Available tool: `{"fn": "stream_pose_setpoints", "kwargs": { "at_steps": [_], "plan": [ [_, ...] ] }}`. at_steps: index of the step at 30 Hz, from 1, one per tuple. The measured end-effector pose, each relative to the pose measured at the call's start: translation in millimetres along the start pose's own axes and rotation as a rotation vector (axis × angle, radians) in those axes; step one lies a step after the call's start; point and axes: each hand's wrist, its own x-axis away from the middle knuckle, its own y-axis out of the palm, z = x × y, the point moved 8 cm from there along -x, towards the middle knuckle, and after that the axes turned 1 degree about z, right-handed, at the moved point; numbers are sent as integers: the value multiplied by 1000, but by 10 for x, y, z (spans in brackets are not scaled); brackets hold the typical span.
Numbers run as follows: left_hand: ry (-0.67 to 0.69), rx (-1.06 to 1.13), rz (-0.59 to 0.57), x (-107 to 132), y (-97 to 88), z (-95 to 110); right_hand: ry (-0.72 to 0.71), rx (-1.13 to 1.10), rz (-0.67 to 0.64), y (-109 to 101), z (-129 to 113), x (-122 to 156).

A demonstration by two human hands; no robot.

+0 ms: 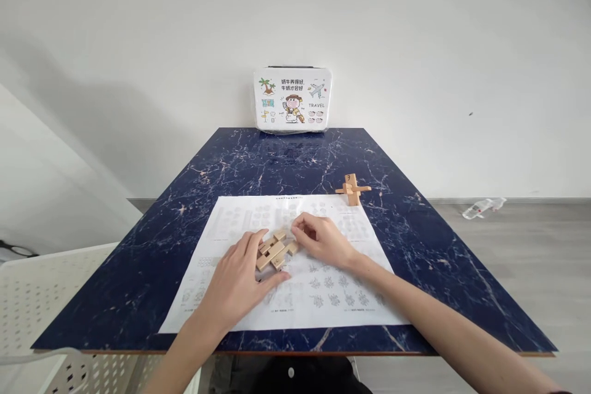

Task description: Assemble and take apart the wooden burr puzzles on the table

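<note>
Several notched wooden puzzle pieces (271,255) lie together in a cluster on a printed paper sheet (207,295). My left hand (237,274) curves around the left side of the cluster with thumb and fingers apart. Its fingers are at the upper left edge and its thumb reaches along the lower side. At the cluster's right end, beside a short wooden piece (292,249), my right hand (325,240) has its fingers curled in a pinch. Whatever may be between those fingertips is hidden.
An assembled wooden cross puzzle (353,189) stands at the sheet's upper right corner. A white case with cartoon prints (292,100) leans against the wall at the back of the dark blue marbled table (184,197). A white perforated surface (50,301) is at the left.
</note>
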Motion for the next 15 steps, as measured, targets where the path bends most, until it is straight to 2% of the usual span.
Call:
{"fn": "stream_pose_setpoints", "kwargs": {
  "at_steps": [7, 11, 15],
  "plan": [
    [10, 138, -35, 320, -32, -81, -253, 154, -257, 96, -181, 75],
    [-5, 176, -2, 370, -55, -123, -256, 134, -356, 102, -139, 87],
    [-24, 211, -4, 386, -68, -139, -240, 90, -387, 71, -128, 75]
  ]
}}
